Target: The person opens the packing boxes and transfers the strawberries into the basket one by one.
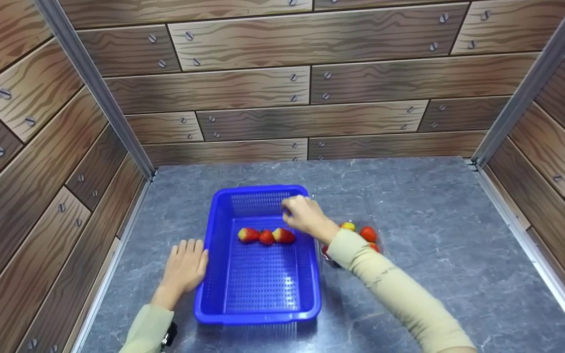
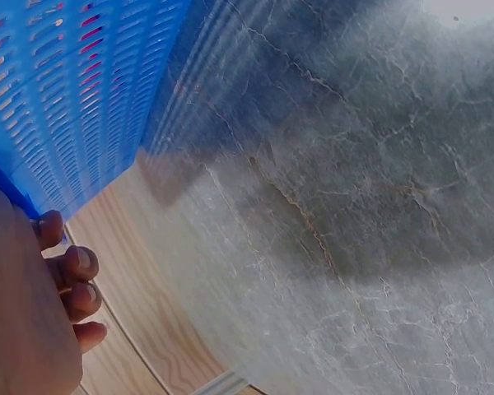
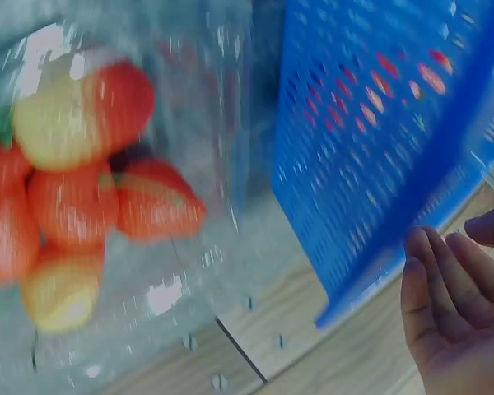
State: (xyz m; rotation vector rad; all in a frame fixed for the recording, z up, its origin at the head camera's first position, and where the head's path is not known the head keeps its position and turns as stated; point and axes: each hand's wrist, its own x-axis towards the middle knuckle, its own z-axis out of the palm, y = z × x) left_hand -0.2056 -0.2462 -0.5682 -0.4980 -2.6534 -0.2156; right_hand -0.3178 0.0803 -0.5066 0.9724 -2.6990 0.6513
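A blue perforated plastic basket (image 1: 258, 317) stands on the table. Across its floor lie three red strawberries: a left one (image 1: 248, 235) and a right one (image 1: 283, 236) with pale ends, and a smaller-looking one (image 1: 266, 237) between. My left hand (image 1: 184, 267) rests against the basket's left rim, thumb side touching it, fingers loosely extended outside. My right hand (image 1: 304, 214) hovers above the right rim with fingers loosely bent; the right wrist view shows nothing between its thumb and fingers (image 3: 445, 288). Partly hidden under the right forearm is a clear plastic box (image 3: 222, 197) holding several red and yellowish fruits (image 3: 78, 206).
The grey marbled tabletop (image 1: 429, 235) extends around the basket, mostly to its right. Wood-patterned panels (image 1: 258, 88) enclose the back and both sides, with metal strips (image 1: 532, 260) along the table's edges.
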